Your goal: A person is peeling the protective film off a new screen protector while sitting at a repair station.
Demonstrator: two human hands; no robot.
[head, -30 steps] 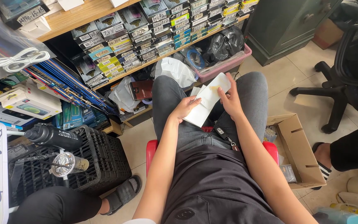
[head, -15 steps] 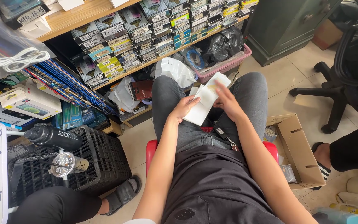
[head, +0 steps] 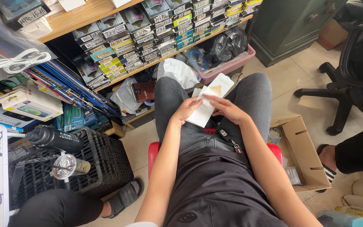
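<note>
Moved since a second ago: white packet lowered from raised and upright to lying flat along the lap; right hand shifted from its far edge onto its top face.
Unchanged: left hand at the packet's near left edge; surroundings as before.
Left fingers: curled narrow around the packet's left side, holding it.
Right fingers: spread flat over the packet's right half, pressing rather than pinching.
Packet position: between the knees, on grey trousers, gold mark on its far end showing.
Progress, as a judgement: packet in hand and apparently unopened; handling looks early, opening or sorting not yet visible.
Near the packet, toward the body: keys on a strap, red stool under the thighs.
Right of the packet: open cardboard box on the floor.
Left of the packet: black crate with a dark bottle.
Beyond the packet: pink basket, wooden shelf of small boxes.
Far right of the packet: another person's sandalled foot, office chair.
</note>
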